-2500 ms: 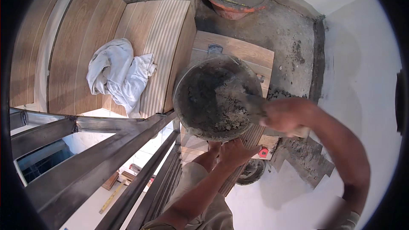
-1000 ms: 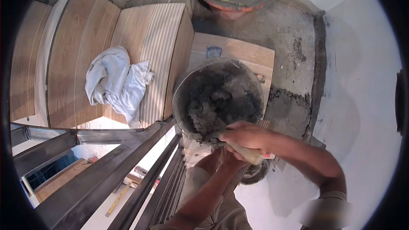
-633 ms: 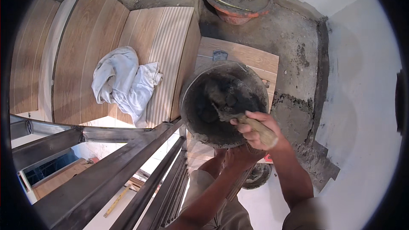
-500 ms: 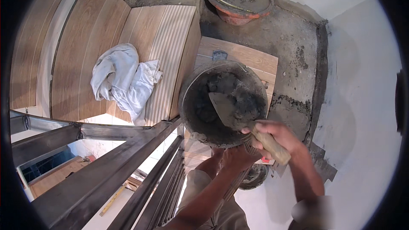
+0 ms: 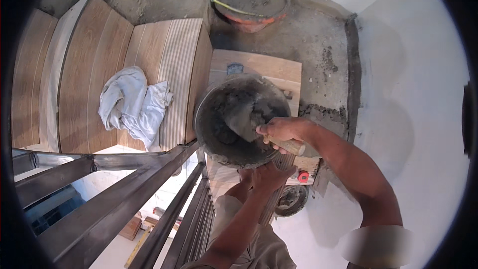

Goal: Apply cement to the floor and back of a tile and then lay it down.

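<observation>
A dark mortar bucket [image 5: 201,137] stands on wood-look tile, its inside coated with wet grey mortar [image 5: 264,107]. My right hand [image 5: 284,132] is wrapped round the pale wooden handle of a trowel [image 5: 241,123], whose broad blade lies down in the bucket against the mortar. At the bucket's near side my left hand [image 5: 271,177] holds its edge. The left thumb points right, while the other fingers are mostly hidden by the bucket.
White cloth [image 5: 134,104] lies on wood-look steps [image 5: 89,79] at left. Metal railing [image 5: 114,194] rises at lower left. An orange mortar-filled bucket [image 5: 251,22] stands at the back. A small mortar-smeared container [image 5: 292,201] and a red round object [image 5: 302,176] are near my left hand. White wall [image 5: 408,119] bounds the right.
My right hand has moved the trowel lower and deeper into the bucket, its blade now against the mortar. The whole view has shifted, so surroundings appear further left. My left hand stays at the bucket.
</observation>
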`<state>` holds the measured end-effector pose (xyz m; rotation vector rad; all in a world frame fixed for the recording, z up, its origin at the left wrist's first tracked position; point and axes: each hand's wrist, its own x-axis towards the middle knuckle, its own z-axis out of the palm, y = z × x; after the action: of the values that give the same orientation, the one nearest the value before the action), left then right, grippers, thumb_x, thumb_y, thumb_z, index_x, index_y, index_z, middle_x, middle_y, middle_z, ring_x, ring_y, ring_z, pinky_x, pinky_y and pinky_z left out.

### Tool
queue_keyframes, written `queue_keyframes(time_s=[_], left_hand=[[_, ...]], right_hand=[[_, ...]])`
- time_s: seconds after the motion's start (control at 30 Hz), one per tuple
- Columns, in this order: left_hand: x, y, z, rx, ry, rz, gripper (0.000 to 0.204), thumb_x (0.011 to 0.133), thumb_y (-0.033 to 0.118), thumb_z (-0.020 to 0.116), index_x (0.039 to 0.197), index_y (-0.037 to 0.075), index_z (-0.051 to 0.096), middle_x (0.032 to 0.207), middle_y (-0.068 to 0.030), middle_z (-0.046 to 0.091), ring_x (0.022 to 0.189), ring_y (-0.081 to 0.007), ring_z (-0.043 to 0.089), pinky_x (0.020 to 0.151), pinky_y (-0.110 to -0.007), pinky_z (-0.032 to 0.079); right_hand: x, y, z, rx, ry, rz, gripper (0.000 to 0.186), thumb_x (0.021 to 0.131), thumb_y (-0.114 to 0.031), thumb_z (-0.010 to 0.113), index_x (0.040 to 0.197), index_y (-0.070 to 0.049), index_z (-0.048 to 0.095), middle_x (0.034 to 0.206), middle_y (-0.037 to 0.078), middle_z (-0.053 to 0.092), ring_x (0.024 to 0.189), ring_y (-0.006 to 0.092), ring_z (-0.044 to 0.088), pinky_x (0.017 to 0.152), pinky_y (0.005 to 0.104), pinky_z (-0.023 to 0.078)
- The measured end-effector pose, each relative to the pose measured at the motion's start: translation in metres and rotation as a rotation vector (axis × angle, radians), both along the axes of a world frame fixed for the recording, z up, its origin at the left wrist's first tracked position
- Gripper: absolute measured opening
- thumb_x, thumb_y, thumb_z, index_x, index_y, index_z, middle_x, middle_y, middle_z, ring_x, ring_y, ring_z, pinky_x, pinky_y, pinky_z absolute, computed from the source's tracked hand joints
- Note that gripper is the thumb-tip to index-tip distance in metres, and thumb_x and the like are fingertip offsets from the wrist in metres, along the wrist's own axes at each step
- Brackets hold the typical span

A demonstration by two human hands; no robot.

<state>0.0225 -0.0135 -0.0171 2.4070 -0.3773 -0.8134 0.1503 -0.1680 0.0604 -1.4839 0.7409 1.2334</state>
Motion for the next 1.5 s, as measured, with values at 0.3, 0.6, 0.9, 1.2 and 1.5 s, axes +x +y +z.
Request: queue_keyframes(time_s=[0.3, 0.6, 0.9, 1.2, 1.5], left_hand=[[-0.002, 0.006, -0.011, -0.145, -0.049, 0.136, 0.113, 0.068, 0.069, 0.081, 0.152, 0.004, 0.043, 0.152, -0.0223, 0.048, 0.142, -0.0385, 0.045, 0.116, -0.047, 0.036], [0.004, 0.002, 0.005, 0.130, 0.169, -0.027, 0.082, 0.070, 0.070, 0.078, 0.124, 0.008, 0.069, 0.125, -0.0182, 0.070, 0.119, -0.0338, 0.065, 0.098, -0.048, 0.051], [-0.017, 0.017, -0.048, -0.020, 0.112, -0.118, 0.075, 0.076, 0.065, 0.075, 0.131, 0.015, 0.064, 0.128, -0.0164, 0.068, 0.118, -0.0340, 0.066, 0.097, -0.048, 0.052], [-0.019, 0.010, -0.003, 0.119, 0.117, 0.060, 0.103, 0.069, 0.065, 0.083, 0.134, -0.009, 0.053, 0.127, -0.0287, 0.066, 0.118, -0.0469, 0.064, 0.105, -0.050, 0.050], [-0.014, 0.031, -0.030, -0.126, 0.226, 0.023, 0.103, 0.070, 0.064, 0.083, 0.136, -0.008, 0.051, 0.124, -0.0348, 0.064, 0.119, -0.0473, 0.062, 0.104, -0.051, 0.049]], right_hand=[[-0.033, 0.008, 0.075, -0.532, -0.762, 1.119, 0.027, 0.098, -0.024, 0.059, 0.101, -0.003, 0.075, 0.094, 0.018, 0.076, 0.089, 0.0310, 0.076, 0.071, 0.0448, 0.059], [-0.003, 0.068, -0.018, -0.896, -0.592, 0.772, 0.017, 0.088, -0.012, 0.066, 0.097, -0.008, 0.080, 0.098, 0.014, 0.076, 0.088, 0.0284, 0.077, 0.072, 0.0388, 0.062], [-0.048, 0.092, 0.016, -0.679, -0.604, 1.078, 0.018, 0.086, -0.014, 0.066, 0.096, -0.008, 0.080, 0.094, 0.013, 0.076, 0.088, 0.0284, 0.076, 0.070, 0.0411, 0.062], [0.042, 0.027, 0.035, -1.008, -0.822, 1.105, 0.012, 0.086, -0.019, 0.069, 0.084, -0.013, 0.079, 0.089, 0.010, 0.078, 0.085, 0.0256, 0.078, 0.067, 0.0418, 0.061], [-0.072, 0.091, -0.001, -1.269, -0.813, 1.220, 0.019, 0.087, -0.018, 0.066, 0.098, -0.010, 0.080, 0.094, 0.009, 0.076, 0.081, 0.0297, 0.075, 0.057, 0.0506, 0.060]])
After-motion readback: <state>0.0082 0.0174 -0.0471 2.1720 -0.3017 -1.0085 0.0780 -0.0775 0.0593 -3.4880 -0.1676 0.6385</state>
